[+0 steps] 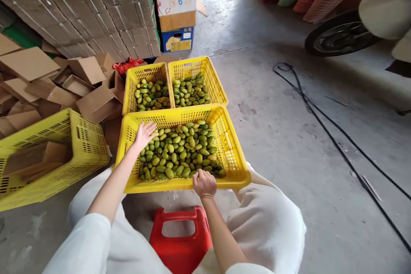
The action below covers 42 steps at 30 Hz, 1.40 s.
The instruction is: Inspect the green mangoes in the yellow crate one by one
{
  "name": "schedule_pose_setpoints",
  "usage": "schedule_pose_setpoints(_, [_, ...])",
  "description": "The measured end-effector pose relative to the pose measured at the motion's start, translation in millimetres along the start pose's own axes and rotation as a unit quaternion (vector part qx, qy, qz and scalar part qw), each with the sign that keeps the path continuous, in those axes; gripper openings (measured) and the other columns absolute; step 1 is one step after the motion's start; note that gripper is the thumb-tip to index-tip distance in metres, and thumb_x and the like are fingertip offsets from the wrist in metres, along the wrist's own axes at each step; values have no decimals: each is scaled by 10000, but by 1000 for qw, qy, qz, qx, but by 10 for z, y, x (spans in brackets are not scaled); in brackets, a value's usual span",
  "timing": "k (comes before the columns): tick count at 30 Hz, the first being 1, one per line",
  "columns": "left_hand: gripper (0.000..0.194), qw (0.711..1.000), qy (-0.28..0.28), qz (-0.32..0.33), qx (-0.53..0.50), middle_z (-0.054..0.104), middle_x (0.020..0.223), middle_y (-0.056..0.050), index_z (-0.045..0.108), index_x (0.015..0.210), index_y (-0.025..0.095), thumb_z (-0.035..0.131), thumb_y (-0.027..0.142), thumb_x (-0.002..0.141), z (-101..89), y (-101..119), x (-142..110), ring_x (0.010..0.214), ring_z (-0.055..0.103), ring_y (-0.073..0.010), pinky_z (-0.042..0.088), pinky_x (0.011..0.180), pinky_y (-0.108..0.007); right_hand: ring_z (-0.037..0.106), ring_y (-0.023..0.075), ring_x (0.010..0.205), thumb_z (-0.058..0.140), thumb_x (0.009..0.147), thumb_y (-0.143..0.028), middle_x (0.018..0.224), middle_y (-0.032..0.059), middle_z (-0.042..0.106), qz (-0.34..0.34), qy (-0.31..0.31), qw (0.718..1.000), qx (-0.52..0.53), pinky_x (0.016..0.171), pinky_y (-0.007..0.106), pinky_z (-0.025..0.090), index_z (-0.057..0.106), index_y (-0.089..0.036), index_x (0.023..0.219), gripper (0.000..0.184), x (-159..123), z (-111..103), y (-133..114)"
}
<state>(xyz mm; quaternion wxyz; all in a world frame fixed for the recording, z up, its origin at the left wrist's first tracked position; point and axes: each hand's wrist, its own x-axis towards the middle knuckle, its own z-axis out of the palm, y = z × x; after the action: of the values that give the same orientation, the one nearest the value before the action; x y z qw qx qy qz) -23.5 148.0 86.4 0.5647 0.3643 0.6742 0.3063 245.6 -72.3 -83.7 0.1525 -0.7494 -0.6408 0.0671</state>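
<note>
Directly in front of me, between my knees, is a yellow plastic crate point(236, 158) with slotted walls. Many small, oval, green-yellow fruits point(180, 150) cover its floor. My left hand point(145, 135) is over the crate's left side, fingers stretched out and apart, holding nothing, beside the fruits. At the front rim, my right hand point(205, 183) is closed with its fingers curled. Whatever is inside those fingers is hidden, and I cannot tell whether they grip the rim or a fruit.
Beyond stand two smaller yellow crates, one left point(128, 94) and one right point(218, 87), holding similar fruits. A yellow crate point(86, 137) with cardboard lies left, near loose boxes point(93, 98). A red plastic stool point(180, 248) is below me. A black cable point(334, 137) crosses the floor at right.
</note>
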Motion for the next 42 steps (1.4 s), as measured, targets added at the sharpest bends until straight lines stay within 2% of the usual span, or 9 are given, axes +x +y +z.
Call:
schedule_pose_setpoints(4, [815, 977, 31, -137, 158, 458, 1973, -223, 507, 1841, 188, 414, 617, 1153, -122, -1039, -231, 1852, 439, -372, 454, 1458, -594, 727, 261, 882, 553, 1088, -150, 831, 99, 815, -23, 16, 1000, 0, 843, 356, 423, 816, -201, 885, 336, -30, -11, 111])
schedule_pose_setpoints(6, [836, 953, 10, -199, 228, 479, 1961, -218, 523, 1835, 248, 550, 644, 1099, -92, -1438, -312, 1840, 455, -405, 479, 1438, -615, 725, 253, 870, 542, 1105, -148, 828, 86, 812, -54, 16, 998, 2, 844, 350, 431, 814, -206, 893, 349, -57, -46, 182])
schedule_pose_setpoints(11, [846, 917, -38, -196, 344, 391, 1991, -268, 508, 1833, 145, 570, 546, 1091, 104, -1948, -133, 1864, 398, -427, 402, 1484, -580, 729, 246, 876, 513, 1149, -132, 862, 72, 821, -91, 31, 995, -9, 863, 337, 455, 810, -207, 938, 371, -136, -174, 266])
schedule_pose_setpoints(24, [833, 871, -29, 30, 489, 305, 2053, -133, 401, 1940, 149, 492, 271, 1121, 631, -1773, 1320, 1938, 204, -321, 90, 1587, -567, 728, 247, 836, 502, 1186, -183, 880, 61, 808, -57, -10, 998, 5, 882, 366, 475, 782, -239, 963, 363, -278, -399, 206])
schedule_pose_setpoints(28, [891, 852, 33, -7, 522, 233, 2070, -170, 336, 1971, 180, 532, 418, 1134, 629, -1723, 1652, 1945, 64, -455, 115, 1536, -788, 704, 249, 816, 496, 1177, -199, 827, 49, 757, -35, -29, 999, -1, 864, 377, 457, 761, -252, 921, 373, -307, -429, 126])
schedule_pose_setpoints(31, [871, 839, 54, -71, 537, 293, 2045, -209, 469, 1919, 259, 603, 568, 1115, 513, -1727, 1772, 1869, 249, -594, 283, 1442, -875, 689, 254, 796, 482, 1168, -196, 801, 58, 737, -12, -46, 999, -7, 840, 379, 452, 739, -269, 866, 403, -304, -445, 66])
schedule_pose_setpoints(35, [729, 845, 4, -21, 535, 595, 1802, -309, 617, 1767, 167, 639, 467, 1103, 463, -1789, 1721, 1699, 515, -549, 495, 1351, -736, 714, 254, 771, 491, 1145, -182, 772, 63, 737, -7, -75, 997, -18, 834, 380, 466, 739, -277, 820, 419, -262, -491, 14])
schedule_pose_setpoints(38, [571, 844, -15, -2, 536, 724, 1643, -274, 713, 1619, 172, 647, 352, 1081, 555, -1864, 1566, 1669, 556, -484, 426, 1433, -678, 724, 252, 752, 508, 1124, -175, 759, 59, 748, -8, -82, 996, -22, 830, 377, 470, 748, -280, 819, 402, -238, -513, -8])
schedule_pose_setpoints(42, [605, 849, -18, -6, 528, 645, 1742, -277, 685, 1670, 164, 570, 315, 1096, 646, -1884, 1505, 1713, 544, -461, 358, 1491, -621, 712, 257, 757, 525, 1111, -186, 751, 63, 752, 4, -99, 995, -28, 830, 378, 476, 745, -288, 810, 386, -248, -497, -16])
